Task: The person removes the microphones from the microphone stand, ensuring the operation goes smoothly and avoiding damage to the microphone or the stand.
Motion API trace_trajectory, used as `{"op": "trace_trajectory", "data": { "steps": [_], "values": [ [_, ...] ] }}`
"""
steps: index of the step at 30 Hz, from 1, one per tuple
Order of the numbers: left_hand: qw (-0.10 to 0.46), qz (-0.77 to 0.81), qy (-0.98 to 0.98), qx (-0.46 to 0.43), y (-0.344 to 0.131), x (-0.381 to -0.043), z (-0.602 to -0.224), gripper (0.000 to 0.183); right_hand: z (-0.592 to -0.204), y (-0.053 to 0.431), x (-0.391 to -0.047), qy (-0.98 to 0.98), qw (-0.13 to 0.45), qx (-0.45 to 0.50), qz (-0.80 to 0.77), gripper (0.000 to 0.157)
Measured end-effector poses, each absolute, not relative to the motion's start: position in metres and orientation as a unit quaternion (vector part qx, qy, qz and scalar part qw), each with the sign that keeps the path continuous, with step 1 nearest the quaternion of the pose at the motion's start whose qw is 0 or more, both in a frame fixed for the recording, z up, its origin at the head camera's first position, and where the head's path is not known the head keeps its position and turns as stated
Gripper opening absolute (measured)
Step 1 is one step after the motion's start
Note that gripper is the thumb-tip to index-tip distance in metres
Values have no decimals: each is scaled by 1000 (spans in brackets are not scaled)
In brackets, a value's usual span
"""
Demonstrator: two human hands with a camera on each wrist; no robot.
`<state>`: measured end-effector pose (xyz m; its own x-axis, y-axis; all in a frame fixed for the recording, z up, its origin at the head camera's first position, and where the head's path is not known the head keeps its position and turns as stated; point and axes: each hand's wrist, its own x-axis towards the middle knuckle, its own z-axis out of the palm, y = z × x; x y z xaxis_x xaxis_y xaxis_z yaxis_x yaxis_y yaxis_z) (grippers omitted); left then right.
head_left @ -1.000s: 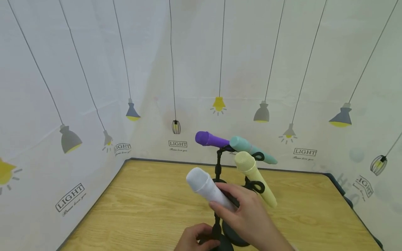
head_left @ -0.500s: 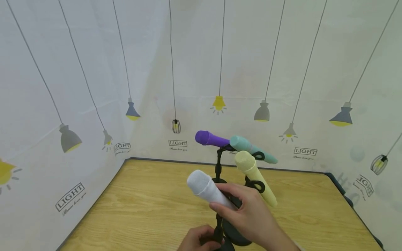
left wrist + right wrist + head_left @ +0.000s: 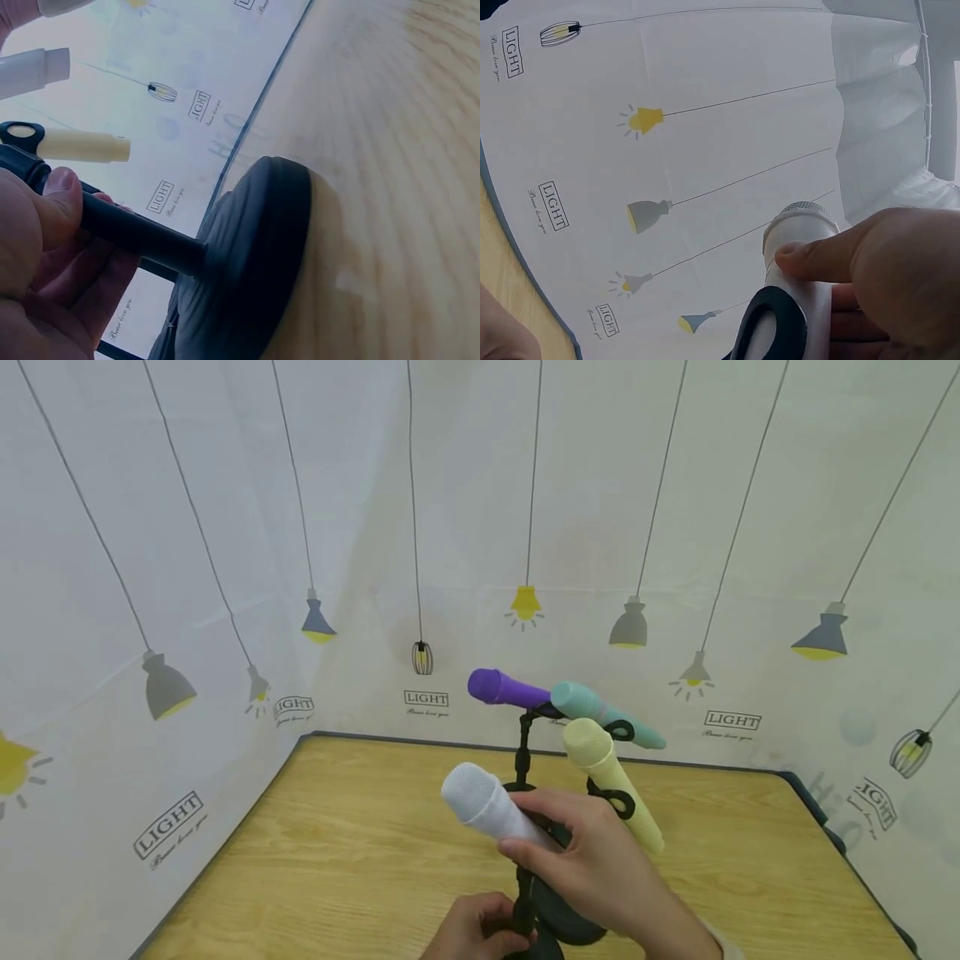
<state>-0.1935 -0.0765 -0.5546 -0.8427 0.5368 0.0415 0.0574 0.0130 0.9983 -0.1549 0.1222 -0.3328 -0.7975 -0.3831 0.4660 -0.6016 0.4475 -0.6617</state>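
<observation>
In the head view my right hand (image 3: 600, 868) grips a white microphone (image 3: 491, 806), its mesh head pointing up and left. The right wrist view shows a black clip ring (image 3: 799, 319) around the microphone's body, with my thumb (image 3: 810, 259) lying along it below the mesh. My left hand (image 3: 476, 931) holds the pole of a black microphone stand (image 3: 523, 910) low down. Seen from the left wrist, thumb and fingers close on the pole (image 3: 150, 240) above a thick round base (image 3: 281, 232). Whether that base rests fully on the table cannot be told.
Behind the hands, purple (image 3: 510, 689), mint (image 3: 607, 714) and yellow (image 3: 615, 785) microphones sit in black stands. A round black base (image 3: 566, 914) lies close beside the held stand. The wooden table (image 3: 337, 843) ends at a white printed curtain (image 3: 375, 527).
My left hand and the stand's lower part have shifted slightly to the right. The white microphone dipped a little, then moved slightly left. Both hands keep their hold.
</observation>
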Motion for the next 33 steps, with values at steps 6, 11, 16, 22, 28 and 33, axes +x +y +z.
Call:
{"op": "trace_trajectory", "data": {
  "steps": [6, 11, 16, 22, 28, 33],
  "values": [
    [179, 659, 693, 229, -75, -187, -535, 18, -326, 117, -157, -838, 138, 307, 430, 33],
    [174, 659, 702, 208, -70, -177, -513, 11, -318, 112, -160, -832, 141, 332, 421, 30],
    [172, 650, 706, 223, -72, -182, -521, 12, -308, 108, -167, -829, 137, 357, 408, 25],
    [196, 637, 712, 222, -76, -192, -539, 11, -300, 100, -173, -825, 137, 376, 399, 26],
    [204, 643, 706, 216, -75, -189, -530, 12, -292, 93, -178, -823, 112, 374, 412, 30],
    [189, 648, 699, 238, -74, -184, -521, 19, -287, 86, -181, -824, 96, 364, 424, 32]
  ]
}}
